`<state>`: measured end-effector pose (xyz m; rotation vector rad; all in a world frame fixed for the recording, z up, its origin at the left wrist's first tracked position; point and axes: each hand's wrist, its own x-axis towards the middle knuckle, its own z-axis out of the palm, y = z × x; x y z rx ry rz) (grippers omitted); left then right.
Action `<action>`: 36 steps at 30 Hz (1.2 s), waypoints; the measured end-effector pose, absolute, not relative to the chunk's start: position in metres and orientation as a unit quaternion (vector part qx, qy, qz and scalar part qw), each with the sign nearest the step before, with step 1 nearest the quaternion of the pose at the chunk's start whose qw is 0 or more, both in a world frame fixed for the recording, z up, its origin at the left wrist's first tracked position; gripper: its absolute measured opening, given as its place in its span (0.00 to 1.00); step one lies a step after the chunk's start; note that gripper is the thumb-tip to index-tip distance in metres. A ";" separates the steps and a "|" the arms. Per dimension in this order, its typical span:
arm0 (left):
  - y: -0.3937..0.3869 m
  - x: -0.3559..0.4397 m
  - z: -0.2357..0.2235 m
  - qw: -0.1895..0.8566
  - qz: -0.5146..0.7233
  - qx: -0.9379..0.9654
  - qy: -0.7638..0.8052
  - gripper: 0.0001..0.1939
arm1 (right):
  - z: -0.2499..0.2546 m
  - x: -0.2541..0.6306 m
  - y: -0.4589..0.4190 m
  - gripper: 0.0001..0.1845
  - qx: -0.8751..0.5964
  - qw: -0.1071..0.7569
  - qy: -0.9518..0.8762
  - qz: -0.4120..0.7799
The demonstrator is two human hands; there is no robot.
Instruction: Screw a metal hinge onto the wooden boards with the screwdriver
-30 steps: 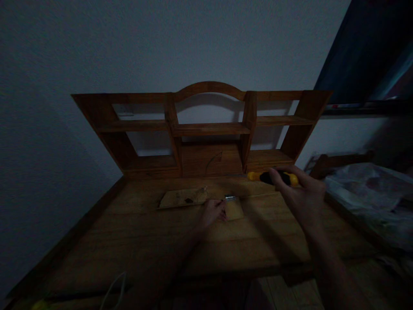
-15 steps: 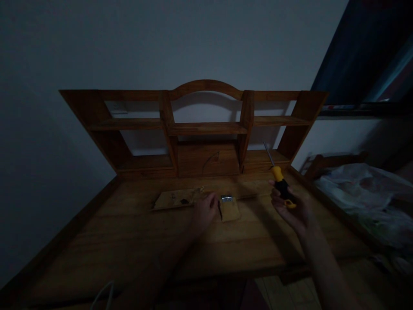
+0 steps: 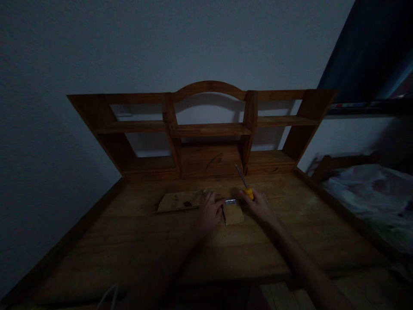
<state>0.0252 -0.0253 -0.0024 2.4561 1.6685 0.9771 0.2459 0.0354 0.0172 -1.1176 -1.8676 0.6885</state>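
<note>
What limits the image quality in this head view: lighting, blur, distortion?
Head view: dim overall, with grain on the wall; the forearms sink into shadow; the wide lens stretches the shelf unit toward its ends; fine detail on the metal hinge is too small to read.

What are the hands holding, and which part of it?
The right hand holds a screwdriver by its yellow-and-black handle. Whether the left hand holds anything can't be told.
</note>
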 end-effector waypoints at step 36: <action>0.030 -0.036 -0.024 0.068 0.296 0.778 0.549 0.47 | -0.007 0.268 0.014 0.21 -0.492 0.328 -0.565 0.576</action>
